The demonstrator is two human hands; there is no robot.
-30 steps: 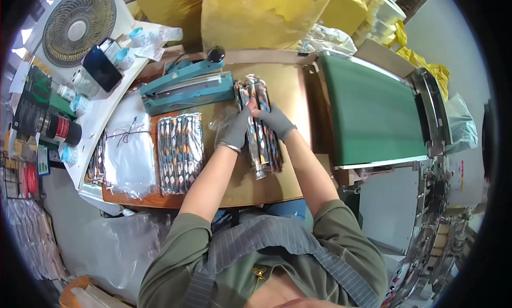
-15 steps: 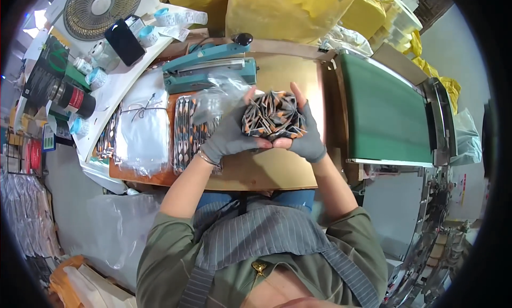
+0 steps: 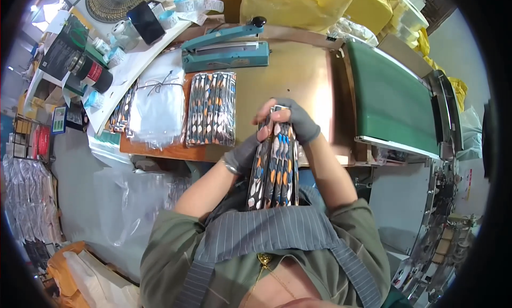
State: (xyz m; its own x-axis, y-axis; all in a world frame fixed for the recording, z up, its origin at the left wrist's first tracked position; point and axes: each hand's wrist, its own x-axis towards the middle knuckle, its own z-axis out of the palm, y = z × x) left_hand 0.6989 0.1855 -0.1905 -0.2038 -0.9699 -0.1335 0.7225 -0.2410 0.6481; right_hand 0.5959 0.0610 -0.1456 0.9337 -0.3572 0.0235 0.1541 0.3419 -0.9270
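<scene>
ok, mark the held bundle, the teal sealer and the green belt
bundle [image 3: 274, 166], head view, middle of the patterned packs
sealer [image 3: 226, 49], head view, teal body below the arm
belt [image 3: 392, 102], head view, middle of the green surface

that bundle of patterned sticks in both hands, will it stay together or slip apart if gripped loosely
The bundle of patterned sticks is likely stiff: it stands straight, held by the left hand and right hand. The long, narrow pieces look glossy, so they may slide lengthwise. Probably light, since fingertips suffice.
</scene>
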